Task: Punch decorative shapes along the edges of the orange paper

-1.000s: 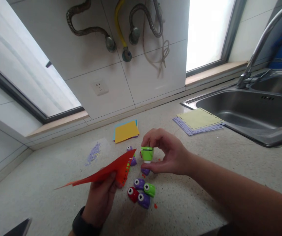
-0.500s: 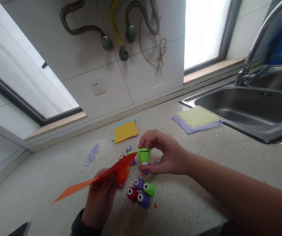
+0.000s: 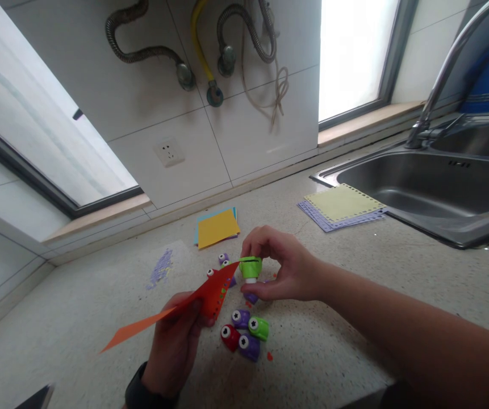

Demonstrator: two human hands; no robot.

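My left hand (image 3: 175, 335) grips an orange sheet of paper (image 3: 193, 301), bent and tilted, with a row of small punched holes along its right edge. Between the thumb and fingers of my right hand (image 3: 280, 264) is a green craft punch (image 3: 250, 268), its white button facing down. The paper's upper corner meets the punch's slot. Below lie a red craft punch (image 3: 229, 337), a green one (image 3: 258, 328) and purple ones (image 3: 249, 346). More punches (image 3: 224, 258) sit behind the paper, partly hidden. Small orange paper bits (image 3: 270, 357) are scattered close by.
Yellow and blue paper sheets (image 3: 217, 228) are stacked toward the wall. Punched pale yellow and purple sheets (image 3: 342, 203) lie beside the steel sink (image 3: 448, 187). Purple paper bits (image 3: 160, 268) form a pile at left. A dark flat object (image 3: 35, 396) shows at the lower left edge.
The free left end of the orange paper has shifted slightly to the right. Both hands keep nearly the same place and the same hold.
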